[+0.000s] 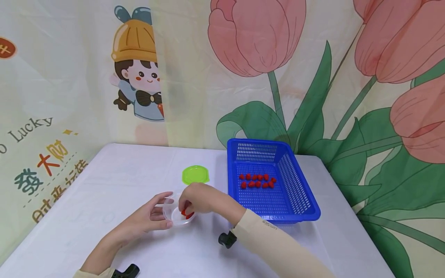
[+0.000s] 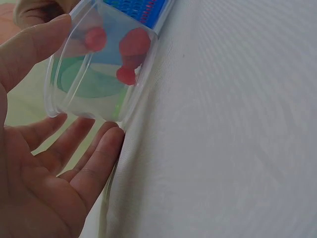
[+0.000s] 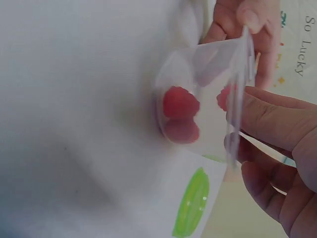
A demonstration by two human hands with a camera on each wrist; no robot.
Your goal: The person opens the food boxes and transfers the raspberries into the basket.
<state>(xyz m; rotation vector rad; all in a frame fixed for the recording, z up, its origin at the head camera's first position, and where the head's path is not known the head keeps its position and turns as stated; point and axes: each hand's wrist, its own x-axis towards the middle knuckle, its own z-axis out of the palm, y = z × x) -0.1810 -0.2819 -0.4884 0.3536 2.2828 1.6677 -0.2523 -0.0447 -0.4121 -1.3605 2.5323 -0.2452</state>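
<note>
A small clear plastic container [image 1: 168, 213] stands on the white tablecloth in front of the person. My left hand [image 1: 144, 217] holds it from the left side, thumb near the front and the other fingers behind. Coming in from the right, my right hand [image 1: 199, 197] dips its fingertips inside the container's mouth. Between thumb and finger it pinches a red raspberry [image 3: 222, 98], seen through the clear wall in the right wrist view. Below that, a raspberry [image 3: 181, 103] lies at the container's bottom, with a darker red shape beside it against the wall.
A blue plastic basket [image 1: 301, 184] sits to the right, holding two rows of raspberries [image 1: 258, 184]. Behind the container lies a bright green lid [image 1: 195, 175]. A printed cloth backdrop [image 1: 187, 77] hangs behind the table.
</note>
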